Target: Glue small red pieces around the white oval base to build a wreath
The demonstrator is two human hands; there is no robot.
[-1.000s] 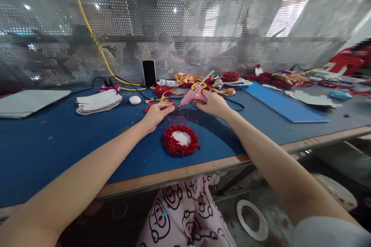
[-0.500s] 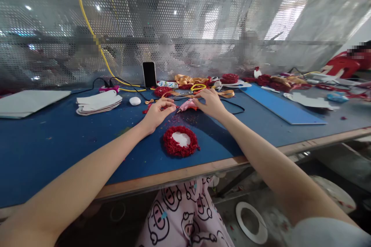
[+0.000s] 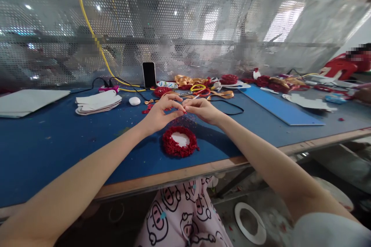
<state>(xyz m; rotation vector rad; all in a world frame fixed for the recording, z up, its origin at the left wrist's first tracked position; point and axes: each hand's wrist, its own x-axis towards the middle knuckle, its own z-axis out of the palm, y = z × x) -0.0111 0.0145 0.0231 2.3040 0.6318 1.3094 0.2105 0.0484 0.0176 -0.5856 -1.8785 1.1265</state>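
Observation:
My left hand point(image 3: 162, 112) and my right hand point(image 3: 204, 110) meet fingertip to fingertip above the blue tabletop. A small red bit point(image 3: 185, 113) shows at the left fingertips, pinched there, too small to name. From my right hand's closed fingers a thin white stick point(image 3: 196, 97) juts upward. Just below the hands, nearest me, lies a round red fluffy wreath point(image 3: 169, 147) with a white centre. Behind the fingers rest scissors point(image 3: 198, 87) with a yellow handle. The pink glue gun is out of sight.
A phone point(image 3: 149, 74) stands against the perforated metal screen point(image 3: 174, 19). White card pieces point(image 3: 98, 103) and a white oval object point(image 3: 134, 101) lie left. Gold ribbon point(image 3: 185, 81) and red trimmings point(image 3: 229, 79) are piled behind; a blue board point(image 3: 281, 104) lies right.
My right hand has come left and its fingers now touch my left hand's. The pink glue gun near it has gone from view, and a thin white stick shows. The wreath stays put.

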